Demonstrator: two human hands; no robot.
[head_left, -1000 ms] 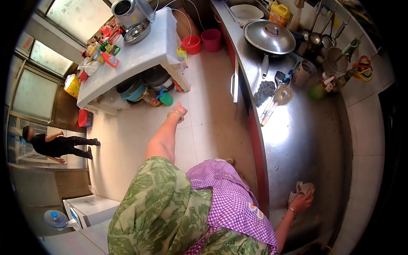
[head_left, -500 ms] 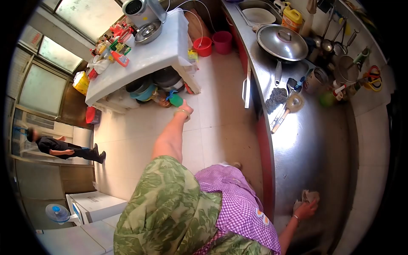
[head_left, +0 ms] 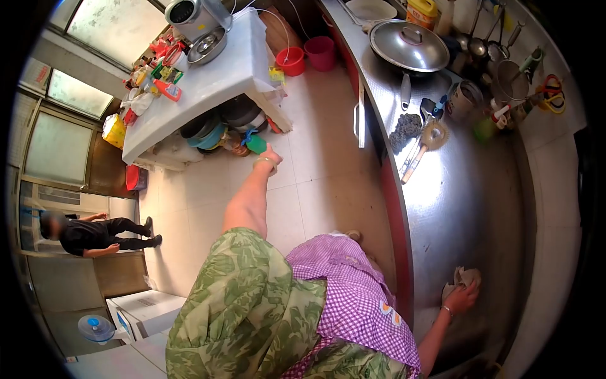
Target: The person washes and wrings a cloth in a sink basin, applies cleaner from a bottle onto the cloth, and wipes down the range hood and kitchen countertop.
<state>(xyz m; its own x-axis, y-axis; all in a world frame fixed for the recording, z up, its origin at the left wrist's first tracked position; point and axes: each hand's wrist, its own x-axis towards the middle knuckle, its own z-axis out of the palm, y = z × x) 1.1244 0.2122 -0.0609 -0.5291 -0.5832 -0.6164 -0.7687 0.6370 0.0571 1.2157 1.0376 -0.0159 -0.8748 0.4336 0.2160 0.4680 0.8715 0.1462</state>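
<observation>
My right hand [head_left: 464, 298] is closed on a beige-grey cloth [head_left: 466, 278] and presses it to the steel countertop [head_left: 454, 234]. My left hand [head_left: 269, 158], with a bangle at the wrist, is stretched out over the tiled floor and holds nothing. Its fingers look loosely apart, near a green bottle [head_left: 255, 144] below the white-covered table [head_left: 208, 82]. On the counter, away from the cloth, lie a dark scouring pad [head_left: 405, 131], a round brush with a wooden handle [head_left: 434, 135] and a dark-headed utensil.
A lidded pan [head_left: 409, 47], a metal-coloured pot [head_left: 464, 101] and hanging ladles line the counter's far part. Red [head_left: 290, 61] and pink [head_left: 320, 54] buckets stand on the floor. Another person in black [head_left: 88, 235] stands at the left, near a white box [head_left: 148, 311].
My right hand and the cloth have shifted slightly on the counter. My left arm stays stretched out. The other person has changed stance, and the camera view has swung a little.
</observation>
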